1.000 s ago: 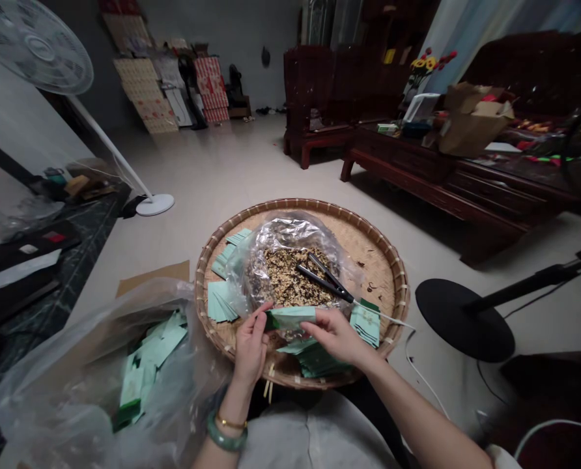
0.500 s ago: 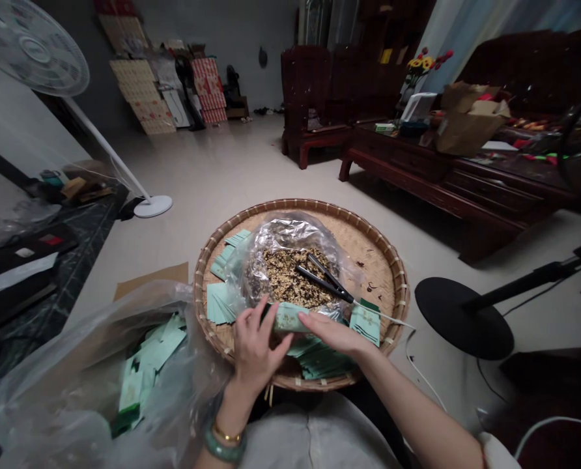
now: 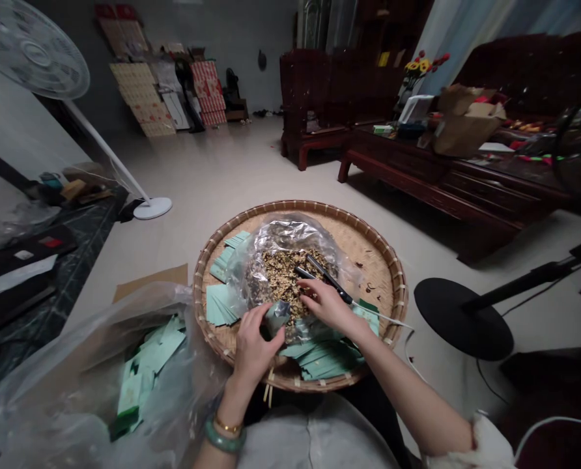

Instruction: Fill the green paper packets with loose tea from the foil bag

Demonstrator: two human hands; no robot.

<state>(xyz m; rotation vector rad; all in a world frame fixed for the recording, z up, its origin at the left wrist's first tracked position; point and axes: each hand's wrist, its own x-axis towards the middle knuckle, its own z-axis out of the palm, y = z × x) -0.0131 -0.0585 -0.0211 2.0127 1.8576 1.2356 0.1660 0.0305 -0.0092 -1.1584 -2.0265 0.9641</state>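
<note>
My left hand (image 3: 258,342) holds a small pale green sachet (image 3: 277,315) upright, its silvery mouth gaping. Above the loose dried mix (image 3: 278,268), of pale and dark bits in a clear plastic bag (image 3: 295,229), is my right hand (image 3: 328,305), fingers bent and apart, with nothing visible in them. Behind that hand a black hair straightener (image 3: 337,286) with a white cord lies across the mix, its plates spread. The bag sits on a round woven tray (image 3: 376,244). Flat green sachets (image 3: 322,357) lie fanned at the tray's front, others (image 3: 221,304) at its left.
Left of the tray, a large clear plastic bag (image 3: 70,352) holds several green sachets (image 3: 146,365). A white standing fan (image 3: 152,207) is at the left, a black round stand base (image 3: 464,319) at the right. Behind are a dark wooden table (image 3: 447,176) and stacked boxes (image 3: 141,98).
My right hand has let go of the sachet and moved up over the mix. In my left hand, the sachet has turned from lying sideways to upright, its mouth now showing.
</note>
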